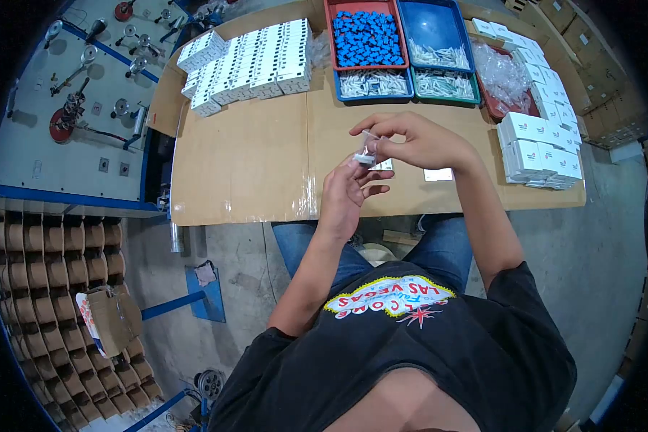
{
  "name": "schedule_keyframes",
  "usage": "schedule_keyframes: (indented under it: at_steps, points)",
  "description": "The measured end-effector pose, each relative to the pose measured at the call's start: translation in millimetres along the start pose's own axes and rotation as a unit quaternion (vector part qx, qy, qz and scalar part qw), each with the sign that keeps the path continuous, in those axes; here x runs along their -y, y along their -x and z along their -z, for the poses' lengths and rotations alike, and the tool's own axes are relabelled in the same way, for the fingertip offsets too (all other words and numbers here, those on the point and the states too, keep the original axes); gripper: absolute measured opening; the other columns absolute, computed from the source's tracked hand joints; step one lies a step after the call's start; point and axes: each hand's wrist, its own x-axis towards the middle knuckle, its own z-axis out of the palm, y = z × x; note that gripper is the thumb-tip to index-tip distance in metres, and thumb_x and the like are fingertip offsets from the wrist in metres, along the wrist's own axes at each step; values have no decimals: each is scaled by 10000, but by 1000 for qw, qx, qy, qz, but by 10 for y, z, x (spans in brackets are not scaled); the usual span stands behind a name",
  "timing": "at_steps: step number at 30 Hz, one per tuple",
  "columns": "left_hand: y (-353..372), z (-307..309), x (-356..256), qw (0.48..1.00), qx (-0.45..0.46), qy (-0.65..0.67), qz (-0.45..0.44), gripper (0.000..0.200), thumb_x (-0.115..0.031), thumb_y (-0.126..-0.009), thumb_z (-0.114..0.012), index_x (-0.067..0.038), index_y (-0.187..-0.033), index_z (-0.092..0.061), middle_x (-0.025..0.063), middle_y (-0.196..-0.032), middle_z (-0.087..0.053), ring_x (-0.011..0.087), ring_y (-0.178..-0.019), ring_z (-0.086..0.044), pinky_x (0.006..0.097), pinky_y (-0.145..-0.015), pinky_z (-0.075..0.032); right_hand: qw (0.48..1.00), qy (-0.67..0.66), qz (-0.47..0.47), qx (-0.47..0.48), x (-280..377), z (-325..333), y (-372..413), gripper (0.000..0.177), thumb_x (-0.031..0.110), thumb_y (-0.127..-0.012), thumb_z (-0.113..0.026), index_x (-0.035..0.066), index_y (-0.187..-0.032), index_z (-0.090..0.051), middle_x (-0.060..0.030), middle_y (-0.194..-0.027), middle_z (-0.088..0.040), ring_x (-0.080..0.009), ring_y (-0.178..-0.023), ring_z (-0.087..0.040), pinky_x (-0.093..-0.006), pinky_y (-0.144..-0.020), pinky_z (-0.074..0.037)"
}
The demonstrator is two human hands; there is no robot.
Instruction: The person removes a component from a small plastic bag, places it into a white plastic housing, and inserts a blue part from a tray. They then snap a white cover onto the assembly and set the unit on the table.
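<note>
Over the cardboard-covered tabletop, both my hands meet at a small clear plastic bag (369,144) with a small white piece (363,158) at its lower end. My right hand (417,140) pinches the bag from above between thumb and fingers. From below, my left hand (344,193) grips the white piece with thumb and fingertips, its other fingers loosely curled. Whether the piece is fully inside the bag is hard to make out. A white box (383,165) lies partly hidden behind my hands, and a flat white item (438,174) rests under my right wrist.
Stacked white boxes (255,61) stand at the back left, more white boxes (540,151) at the right. At the back are a red tray (329,36) of blue parts, trays of white pieces, and clear bags (500,75). A blue-edged machine table (72,194) adjoins on the left.
</note>
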Motion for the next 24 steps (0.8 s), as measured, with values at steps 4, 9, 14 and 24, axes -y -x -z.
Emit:
schedule_keyframes:
  at_steps: [4,9,14,24]
  points:
    - [-9,6,22,998,-13,-67,-6,384,-214,-1080,-500,5,-1391,-549,163,-1260,-705,231,-1026,-729,360,-863,-588,999,-16,-19,-29,50,61,26,250,204,-1032,-623,-23,-998,-719,-137,-1268,-702,-164,-1056,-666,-340,-887,-525]
    - [-26,45,32,992,-3,-124,8,465,-210,-1069,-557,-1,-1469,-446,188,-1285,-691,241,-1022,-730,344,-866,-585,996,1,-56,-68,64,97,39,238,200,-1013,-664,-27,-962,-712,-138,-1219,-721,-158,-1044,-663,-327,-870,-520]
    - [-97,-43,161,957,-82,-222,-169,663,-62,-951,-725,-18,-1518,-383,148,-1378,-590,203,-1091,-664,323,-927,-548,999,-1,-4,-41,85,64,42,250,193,-1019,-641,-36,-1080,-722,-134,-1161,-705,-185,-1038,-675,-335,-903,-544]
    - [-216,64,266,900,-85,-354,-239,525,77,-893,-736,13,-1378,-545,97,-1253,-642,133,-1044,-645,272,-896,-522,998,57,11,-34,34,-22,56,244,163,-1022,-617,-38,-1070,-745,-172,-1255,-694,-257,-1094,-682,-372,-922,-531]
